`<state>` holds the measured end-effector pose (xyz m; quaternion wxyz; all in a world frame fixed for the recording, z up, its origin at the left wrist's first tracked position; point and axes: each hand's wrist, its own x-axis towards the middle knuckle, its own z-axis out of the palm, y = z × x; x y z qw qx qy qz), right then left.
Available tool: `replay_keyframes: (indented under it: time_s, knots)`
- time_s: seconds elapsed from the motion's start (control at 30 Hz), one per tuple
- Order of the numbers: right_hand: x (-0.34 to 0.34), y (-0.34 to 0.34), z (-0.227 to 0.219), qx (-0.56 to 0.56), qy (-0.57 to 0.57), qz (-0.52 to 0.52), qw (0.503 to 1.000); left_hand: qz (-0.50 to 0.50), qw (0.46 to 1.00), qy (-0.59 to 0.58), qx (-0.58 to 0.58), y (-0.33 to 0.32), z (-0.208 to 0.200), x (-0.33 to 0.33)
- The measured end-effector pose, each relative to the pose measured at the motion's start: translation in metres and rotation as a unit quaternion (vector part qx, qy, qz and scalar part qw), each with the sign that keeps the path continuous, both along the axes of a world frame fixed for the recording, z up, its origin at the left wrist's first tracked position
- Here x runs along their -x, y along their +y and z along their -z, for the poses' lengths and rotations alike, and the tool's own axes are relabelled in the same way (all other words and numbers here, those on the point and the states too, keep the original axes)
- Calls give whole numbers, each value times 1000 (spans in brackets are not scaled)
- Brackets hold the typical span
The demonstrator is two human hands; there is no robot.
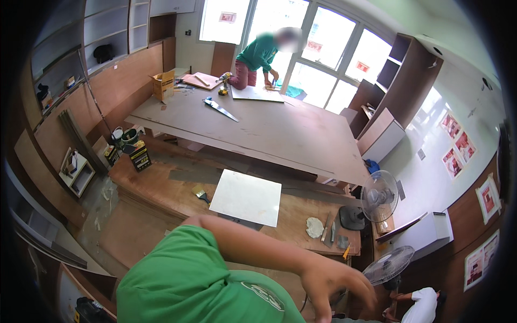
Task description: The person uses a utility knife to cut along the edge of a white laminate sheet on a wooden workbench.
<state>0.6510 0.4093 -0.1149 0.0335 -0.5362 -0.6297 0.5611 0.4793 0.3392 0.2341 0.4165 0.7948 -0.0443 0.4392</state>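
My left arm, in a green sleeve, reaches across my body toward the right. My left hand point(339, 284) hangs past the near edge of the low wooden bench point(301, 215), fingers curved but apart, with nothing visible in them. My right hand is not in view. Beyond my forearm, a white square panel point(246, 196) lies on the bench. To its left rests a wide paintbrush point(200, 194). A crumpled white cloth point(314, 227), flat long-bladed tools point(327, 227) and an orange-handled tool point(346, 250) lie at the bench's right end, nearest my left hand.
A large board-topped table point(258, 129) holds a handsaw point(221, 110), a cordless drill point(224, 83) and a cardboard box point(162, 85). A person in green point(258, 59) kneels there, hands at a board. Two fans point(379, 196) and a person in white point(423, 307) are at right.
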Motion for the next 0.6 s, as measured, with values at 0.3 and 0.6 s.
replay_keyframes:
  time_s: [0.3, 0.6]
  knots:
    - [-28, 1, 21, 11, -20, 50, 998, -196, 855, 138, 461, -36, 210, 101]
    - [-91, -48, 80, 44, -103, 85, 990, -252, 823, 219, 460, -82, 264, 118]
